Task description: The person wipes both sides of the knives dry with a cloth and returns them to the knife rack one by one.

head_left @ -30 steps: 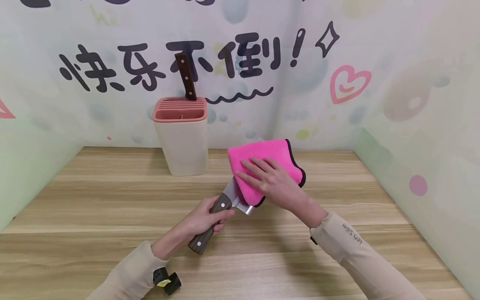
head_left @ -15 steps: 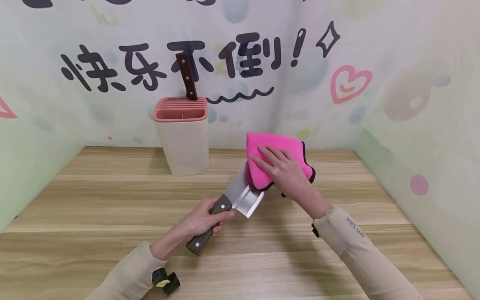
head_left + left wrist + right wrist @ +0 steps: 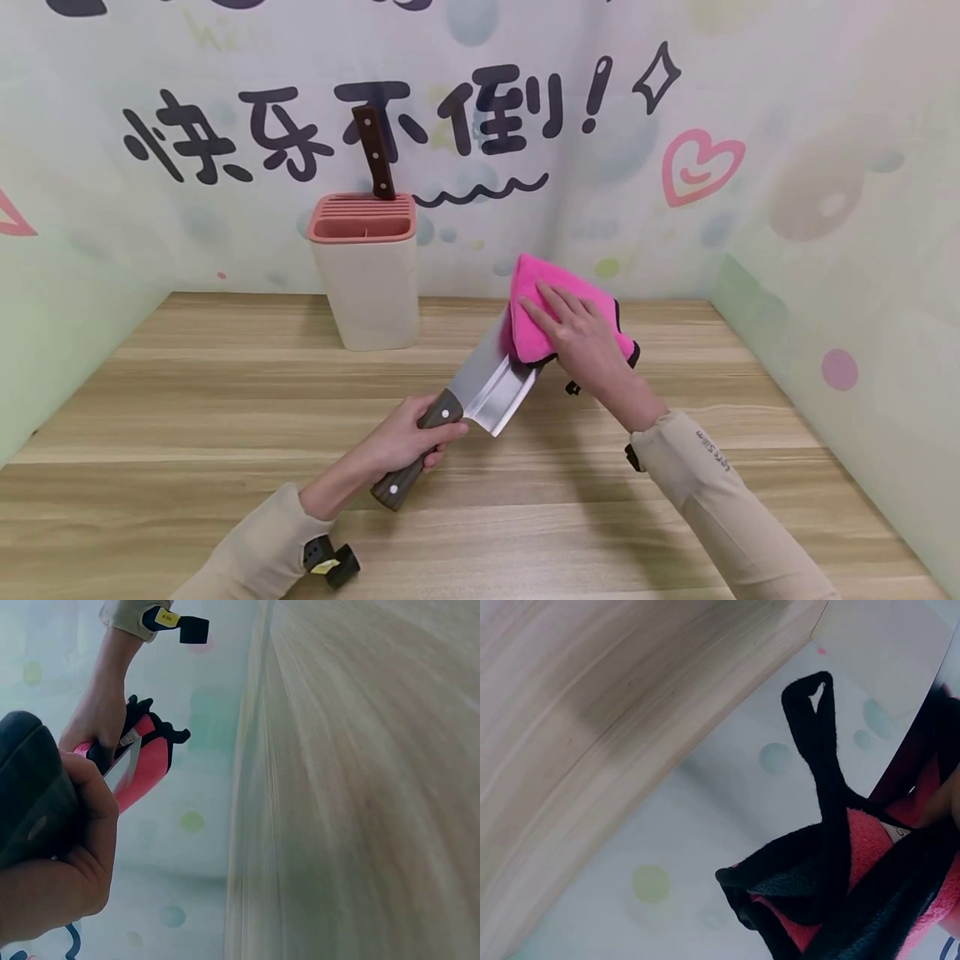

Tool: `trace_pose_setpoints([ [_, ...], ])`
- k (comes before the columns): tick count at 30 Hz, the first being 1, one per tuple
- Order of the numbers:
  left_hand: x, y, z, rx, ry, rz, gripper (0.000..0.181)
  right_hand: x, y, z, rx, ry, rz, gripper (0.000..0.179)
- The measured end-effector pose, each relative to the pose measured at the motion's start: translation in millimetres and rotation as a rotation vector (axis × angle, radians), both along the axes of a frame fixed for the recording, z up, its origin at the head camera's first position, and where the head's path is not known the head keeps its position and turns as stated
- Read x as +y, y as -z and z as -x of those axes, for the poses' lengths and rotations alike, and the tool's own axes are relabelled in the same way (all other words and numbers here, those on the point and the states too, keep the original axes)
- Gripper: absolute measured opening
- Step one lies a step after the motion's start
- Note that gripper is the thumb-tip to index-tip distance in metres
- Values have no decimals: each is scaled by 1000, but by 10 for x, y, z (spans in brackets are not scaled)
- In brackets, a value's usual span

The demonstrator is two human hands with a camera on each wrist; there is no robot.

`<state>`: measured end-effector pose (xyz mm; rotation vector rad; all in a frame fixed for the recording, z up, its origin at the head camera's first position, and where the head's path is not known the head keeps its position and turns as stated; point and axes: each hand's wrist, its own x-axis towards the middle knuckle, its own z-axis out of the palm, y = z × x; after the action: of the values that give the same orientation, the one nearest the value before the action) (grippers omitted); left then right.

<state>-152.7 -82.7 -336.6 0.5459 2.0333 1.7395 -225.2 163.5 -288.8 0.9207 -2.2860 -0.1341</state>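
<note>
Watching from my end of the feed, nearest to me there's a beige sleeve [image 3: 255,542] on each arm, a black wrist camera [image 3: 330,562] hanging at the left cuff. Just ahead, the left hand [image 3: 411,435] has its fingers curled firmly round the dark handle [image 3: 397,479] of a cleaver [image 3: 483,379], 2 pale rivets showing. And the cleaver's up off the wooden table [image 3: 225,467], slanting away toward the right, broad blade bare at the handle end.

Out at the far end, here's the right hand [image 3: 588,337], fingers stretched across the top of a pink cloth [image 3: 528,329], pinching it round the blade. Black edging on that cloth; my right wrist view gives me a black loop [image 3: 817,735] standing out from it and a pale label [image 3: 896,833] near the fingers. The blade's tip is hidden from me.

Farther back, to the left, a white block [image 3: 367,292] with a pinkish slotted top stands upright on the table, 1 brown knife handle [image 3: 373,154] poking up, 3 rivets on it. Behind everything, the wall [image 3: 637,225]: 4 big dark characters in full, an exclamation mark, a pink heart [image 3: 702,167].
</note>
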Motion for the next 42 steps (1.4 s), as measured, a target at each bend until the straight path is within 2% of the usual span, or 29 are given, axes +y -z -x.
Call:
trace_pose_setpoints([
  [6, 2, -13, -9, -14, -10, -3, 22, -26, -10, -25, 29, 31, -37, 47],
  [13, 1, -17, 6, -44, -37, -11, 20, -100, 0, -112, 50, 30, -143, 52],
  [26, -26, -8, 31, -61, -43, 11, 22, -305, 69, -314, 124, -103, -270, 54],
  [32, -24, -14, 36, -58, -45, 14, 24, -373, 90, -404, 166, -136, -329, 53],
  [42, -25, -34, 53, -47, -54, 27, 23, -442, 121, -458, 242, -237, -368, 49],
])
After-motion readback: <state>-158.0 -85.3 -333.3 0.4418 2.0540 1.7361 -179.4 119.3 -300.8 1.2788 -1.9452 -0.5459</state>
